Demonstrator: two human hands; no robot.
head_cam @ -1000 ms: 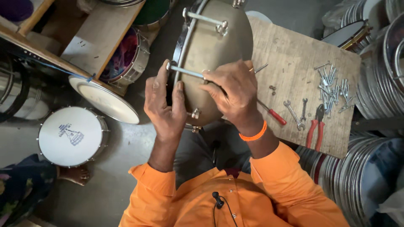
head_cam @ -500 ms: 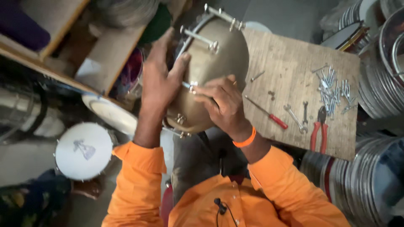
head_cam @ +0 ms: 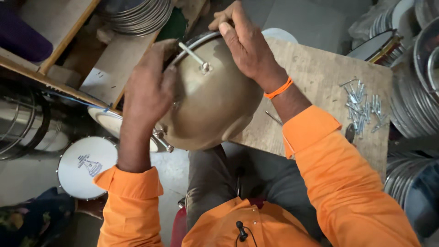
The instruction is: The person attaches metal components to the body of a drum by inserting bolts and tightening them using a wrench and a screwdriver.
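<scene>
A brass-coloured bowl-shaped drum shell (head_cam: 215, 105) rests on my lap, its rounded bottom toward me. Metal tuning rods (head_cam: 194, 56) run along its side to a steel rim at the far edge. My left hand (head_cam: 148, 93) grips the shell's left side at the rim, next to one rod. My right hand (head_cam: 244, 41) reaches over the top and closes on the far rim. An orange band circles my right wrist. Both arms wear orange sleeves.
A wooden board (head_cam: 329, 96) lies to the right with a pile of metal bolts (head_cam: 361, 107) and a tool partly hidden by my sleeve. A small white-headed drum (head_cam: 87, 167) sits on the floor left. Stacked metal rims (head_cam: 418, 68) stand right; wooden shelving (head_cam: 68, 41) is upper left.
The drum shell has been turned and pulled closer on my lap. My right hand moved from the shell's middle up to the far rim; my left hand shifted to the left side.
</scene>
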